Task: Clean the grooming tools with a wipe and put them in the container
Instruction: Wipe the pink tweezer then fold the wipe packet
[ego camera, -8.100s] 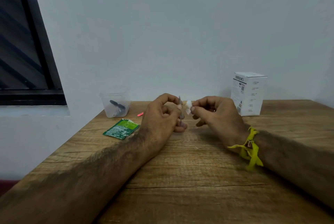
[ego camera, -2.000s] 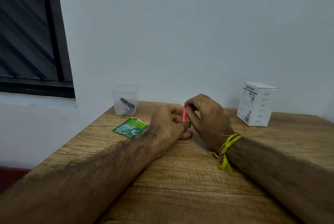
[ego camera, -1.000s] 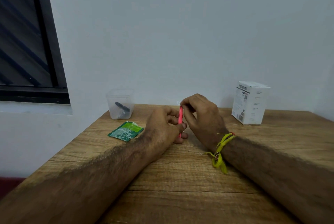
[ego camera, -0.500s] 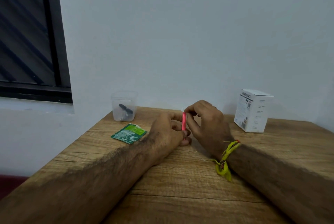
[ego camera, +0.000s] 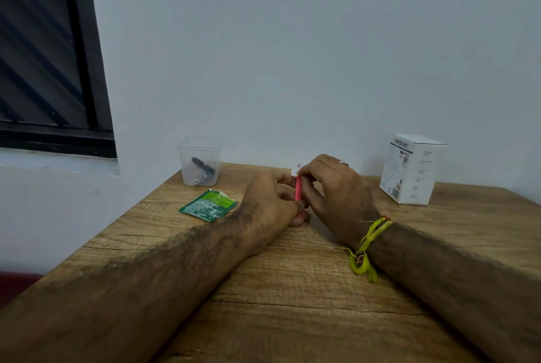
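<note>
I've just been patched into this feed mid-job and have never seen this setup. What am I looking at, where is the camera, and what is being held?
There is no machine here: a person works with two bare hands, and the single camera sits on their head, looking forward and down.

The left hand grips a slim pink grooming tool upright. The right hand pinches a small white wipe around the tool's top end.

On the wooden table lie a torn green wipe sachet, a clear plastic container near the wall with dark tools already inside, and a white cardboard box on the right. A yellow thread band is tied round the right wrist.
</note>
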### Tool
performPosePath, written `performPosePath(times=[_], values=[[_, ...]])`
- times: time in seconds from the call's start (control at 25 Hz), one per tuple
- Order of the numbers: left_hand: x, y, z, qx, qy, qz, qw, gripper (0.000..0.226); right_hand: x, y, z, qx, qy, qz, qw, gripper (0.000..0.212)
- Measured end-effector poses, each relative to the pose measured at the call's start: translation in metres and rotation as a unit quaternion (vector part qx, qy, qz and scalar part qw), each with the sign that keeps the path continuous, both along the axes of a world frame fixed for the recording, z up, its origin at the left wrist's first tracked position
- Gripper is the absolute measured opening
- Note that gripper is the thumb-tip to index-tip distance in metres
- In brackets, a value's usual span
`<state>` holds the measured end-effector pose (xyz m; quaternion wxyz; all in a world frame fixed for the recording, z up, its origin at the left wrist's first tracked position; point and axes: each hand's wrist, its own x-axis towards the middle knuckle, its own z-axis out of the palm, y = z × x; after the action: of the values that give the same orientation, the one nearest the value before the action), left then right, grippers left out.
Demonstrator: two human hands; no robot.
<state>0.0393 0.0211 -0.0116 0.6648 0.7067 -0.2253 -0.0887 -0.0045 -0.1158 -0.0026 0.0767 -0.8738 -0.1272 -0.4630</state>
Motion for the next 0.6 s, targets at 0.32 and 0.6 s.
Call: performPosePath(times=[0.32,0.6], values=[[-0.004,0.0018,0.0035,-0.001,0.017,0.001,1.0,0.031,0.0029,-0.0027,-0.0001,0.015,0.005,0.029,0.999,0.005],[-0.0051,0.0017,0.0033,-0.014,0.033,-0.004,0.999,0.032,0.0001,-0.0036,-0.001,-0.002,0.027,0.05,0.998,0.006]])
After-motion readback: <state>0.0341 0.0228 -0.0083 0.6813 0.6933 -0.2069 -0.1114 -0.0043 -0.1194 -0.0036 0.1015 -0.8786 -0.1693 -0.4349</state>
